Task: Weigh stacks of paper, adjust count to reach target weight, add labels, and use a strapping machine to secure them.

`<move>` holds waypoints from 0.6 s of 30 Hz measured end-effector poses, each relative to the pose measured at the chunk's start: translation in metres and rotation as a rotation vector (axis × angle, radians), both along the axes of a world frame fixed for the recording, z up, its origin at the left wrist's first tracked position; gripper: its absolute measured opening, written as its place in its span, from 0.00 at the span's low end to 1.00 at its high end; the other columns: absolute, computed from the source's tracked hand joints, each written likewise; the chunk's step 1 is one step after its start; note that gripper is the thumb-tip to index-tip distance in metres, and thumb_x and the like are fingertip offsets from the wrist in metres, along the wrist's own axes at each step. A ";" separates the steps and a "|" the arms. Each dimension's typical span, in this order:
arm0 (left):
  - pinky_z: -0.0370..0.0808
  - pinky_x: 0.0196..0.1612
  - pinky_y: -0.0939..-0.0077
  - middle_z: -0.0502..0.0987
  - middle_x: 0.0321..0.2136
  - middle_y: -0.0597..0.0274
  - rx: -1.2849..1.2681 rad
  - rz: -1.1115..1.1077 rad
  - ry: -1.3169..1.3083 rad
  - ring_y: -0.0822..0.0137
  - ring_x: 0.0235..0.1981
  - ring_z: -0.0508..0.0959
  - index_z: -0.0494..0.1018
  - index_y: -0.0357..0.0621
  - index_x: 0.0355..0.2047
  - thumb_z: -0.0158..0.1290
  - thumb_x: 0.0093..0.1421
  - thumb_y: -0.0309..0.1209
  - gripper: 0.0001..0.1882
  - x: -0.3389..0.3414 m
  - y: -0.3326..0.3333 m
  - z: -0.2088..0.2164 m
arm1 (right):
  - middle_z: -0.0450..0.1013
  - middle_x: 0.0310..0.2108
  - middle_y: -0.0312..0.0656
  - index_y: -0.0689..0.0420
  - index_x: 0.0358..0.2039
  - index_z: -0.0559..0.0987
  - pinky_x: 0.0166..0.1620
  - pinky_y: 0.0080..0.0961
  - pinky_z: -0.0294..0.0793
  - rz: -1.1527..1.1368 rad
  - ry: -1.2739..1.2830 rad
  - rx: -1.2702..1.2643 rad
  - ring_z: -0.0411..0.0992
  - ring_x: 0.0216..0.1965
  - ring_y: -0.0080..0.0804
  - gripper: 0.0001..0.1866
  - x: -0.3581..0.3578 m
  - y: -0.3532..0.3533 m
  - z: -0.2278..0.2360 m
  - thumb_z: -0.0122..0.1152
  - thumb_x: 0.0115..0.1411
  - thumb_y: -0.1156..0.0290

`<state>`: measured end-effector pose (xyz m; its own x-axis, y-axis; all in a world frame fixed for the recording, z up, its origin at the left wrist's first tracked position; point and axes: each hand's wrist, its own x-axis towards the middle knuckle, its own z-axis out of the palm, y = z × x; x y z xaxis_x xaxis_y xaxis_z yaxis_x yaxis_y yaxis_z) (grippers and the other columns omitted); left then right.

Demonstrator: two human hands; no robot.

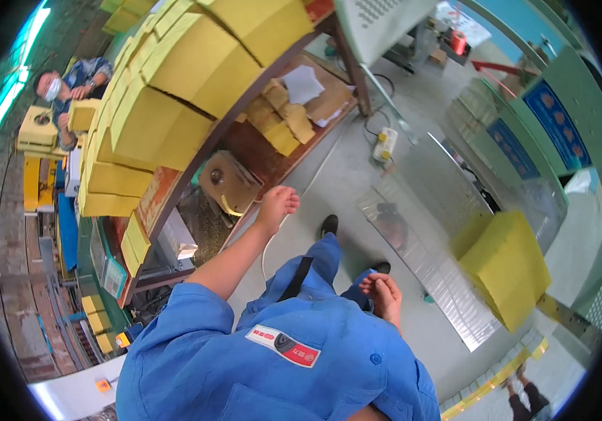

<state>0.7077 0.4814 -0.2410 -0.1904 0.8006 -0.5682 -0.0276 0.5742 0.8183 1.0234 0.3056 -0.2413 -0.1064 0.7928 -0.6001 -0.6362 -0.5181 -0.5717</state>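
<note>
My left hand (279, 209) is held out in front of the lower shelf, its fingers loosely bent and nothing in them. It is nearest to a tan box-shaped machine or case (228, 181) with a dark round spot, and apart from it. Close to my body on the right, my right hand (384, 293) has its fingers curled inward with nothing visible in them. Further right, a yellow block-shaped carton or bundle (511, 270) rests by a clear ribbed plastic-like strip (448, 298). Neither hand touches it.
Yellow cartons (175, 63) are stacked on a bench at the left, with torn brown pieces (280, 116) below. A green machine frame (557, 105) stands at right. A white-yellow bottle or box (385, 144) and cable lie on the floor. A masked person (87, 77) works beyond the stack.
</note>
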 end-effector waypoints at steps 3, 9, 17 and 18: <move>0.75 0.36 0.76 0.76 0.34 0.61 0.020 -0.066 -0.005 0.70 0.33 0.77 0.73 0.42 0.39 0.50 0.65 0.39 0.13 -0.024 0.042 0.001 | 0.77 0.36 0.45 0.65 0.42 0.76 0.43 0.26 0.76 0.082 0.006 -0.026 0.77 0.38 0.33 0.11 -0.028 0.021 -0.002 0.51 0.66 0.73; 0.74 0.38 0.61 0.77 0.27 0.52 0.297 -0.304 0.709 0.49 0.33 0.77 0.75 0.37 0.32 0.55 0.57 0.37 0.13 -0.065 0.202 -0.087 | 0.77 0.36 0.46 0.64 0.44 0.76 0.43 0.27 0.76 0.025 -0.046 -0.074 0.77 0.37 0.34 0.12 -0.129 0.089 -0.028 0.53 0.64 0.70; 0.66 0.60 0.55 0.62 0.60 0.40 0.592 -0.647 1.383 0.42 0.58 0.65 0.61 0.39 0.60 0.64 0.49 0.35 0.40 -0.051 0.357 -0.170 | 0.77 0.40 0.47 0.66 0.47 0.75 0.46 0.28 0.76 -0.123 -0.020 -0.357 0.77 0.41 0.34 0.13 -0.221 0.063 -0.051 0.52 0.65 0.72; 0.65 0.61 0.55 0.61 0.61 0.39 0.570 -0.692 1.413 0.41 0.58 0.65 0.60 0.40 0.62 0.64 0.49 0.35 0.41 -0.059 0.368 -0.179 | 0.77 0.40 0.47 0.66 0.47 0.75 0.46 0.28 0.76 -0.136 -0.021 -0.368 0.77 0.41 0.34 0.13 -0.223 0.056 -0.054 0.52 0.65 0.72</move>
<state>0.6484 0.8490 -0.4197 0.1898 0.9763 0.1037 0.9777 -0.1976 0.0712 0.7999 0.3619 -0.2957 0.0004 0.5306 -0.8476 -0.7035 -0.6022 -0.3773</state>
